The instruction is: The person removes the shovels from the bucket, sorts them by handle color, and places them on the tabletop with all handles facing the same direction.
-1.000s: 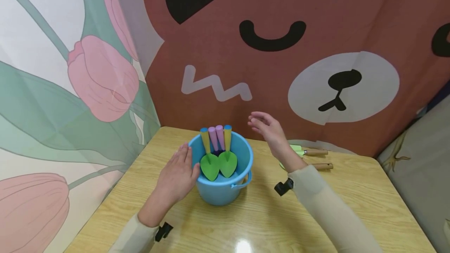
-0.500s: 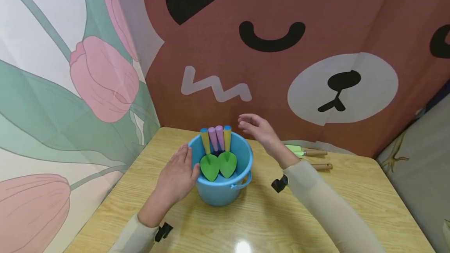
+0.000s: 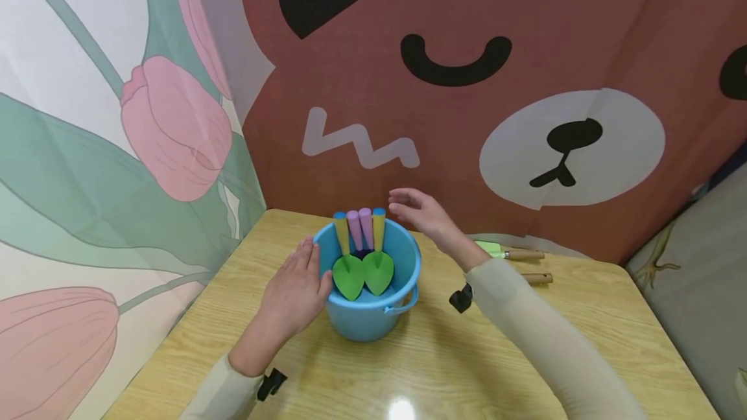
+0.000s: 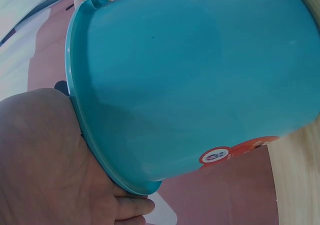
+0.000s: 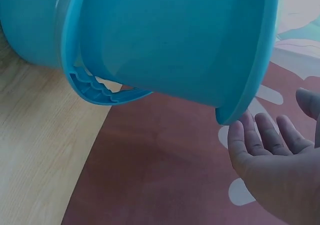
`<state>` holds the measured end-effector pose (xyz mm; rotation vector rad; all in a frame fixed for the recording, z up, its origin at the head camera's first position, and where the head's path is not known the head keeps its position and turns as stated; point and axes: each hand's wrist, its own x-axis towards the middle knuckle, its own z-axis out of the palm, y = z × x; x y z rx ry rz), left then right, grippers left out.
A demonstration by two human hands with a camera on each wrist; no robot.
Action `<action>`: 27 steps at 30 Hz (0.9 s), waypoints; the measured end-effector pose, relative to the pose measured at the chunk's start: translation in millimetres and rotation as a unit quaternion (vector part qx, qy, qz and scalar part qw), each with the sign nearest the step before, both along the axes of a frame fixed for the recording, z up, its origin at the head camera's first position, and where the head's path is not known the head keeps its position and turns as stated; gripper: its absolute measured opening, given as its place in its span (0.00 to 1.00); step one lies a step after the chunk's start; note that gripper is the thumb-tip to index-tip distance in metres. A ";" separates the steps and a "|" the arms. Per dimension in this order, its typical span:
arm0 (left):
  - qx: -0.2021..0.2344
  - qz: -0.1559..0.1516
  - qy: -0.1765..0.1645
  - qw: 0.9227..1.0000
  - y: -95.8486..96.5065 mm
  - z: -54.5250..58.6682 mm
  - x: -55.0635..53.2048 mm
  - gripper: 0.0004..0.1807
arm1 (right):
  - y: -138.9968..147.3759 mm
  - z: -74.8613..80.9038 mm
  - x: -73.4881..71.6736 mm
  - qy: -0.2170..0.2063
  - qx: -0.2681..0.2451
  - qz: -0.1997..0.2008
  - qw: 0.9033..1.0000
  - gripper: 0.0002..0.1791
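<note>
A light-blue bucket stands upright on the table, its carrying handle hanging at the right front. Inside lean two green toy trowels with yellow, blue-tipped handles; between them rise two purple handles whose lower ends are hidden. My left hand rests on the bucket's left rim, fingers straight. In the left wrist view, that palm lies along the rim. My right hand is raised behind the right rim with fingers loosely bent, nothing in them. The right wrist view shows its fingertips right by the rim.
On the table, behind my right forearm, lie a light-green tool with a wooden handle and another wooden handle, partly hidden by the sleeve. A brown bear-print cloth hangs along the back edge; a tulip print covers the left side.
My right hand has moved left, closer to the tool handles in the bucket. The left hand, the bucket and the trowels have stayed in place.
</note>
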<state>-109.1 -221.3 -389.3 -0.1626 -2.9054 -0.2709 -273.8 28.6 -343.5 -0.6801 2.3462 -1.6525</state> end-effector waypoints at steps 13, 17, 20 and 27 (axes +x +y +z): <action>0.000 0.002 -0.009 1.000 0.8 2.4 1.3 0.38 | -9.4 -4.5 -7.3 0.016 0.067 0.006 0.998 0.32; 0.001 0.002 -0.008 1.000 0.9 2.6 1.6 0.38 | -10.8 -5.2 -8.8 0.023 0.078 0.009 0.997 0.30; 0.004 0.003 -0.008 1.000 1.2 2.5 1.8 0.38 | -11.0 -5.4 -9.5 0.025 0.089 0.013 0.996 0.30; 0.003 0.004 -0.007 1.000 1.8 2.1 2.1 0.38 | -11.6 -8.6 -11.3 0.025 0.106 0.021 0.994 0.30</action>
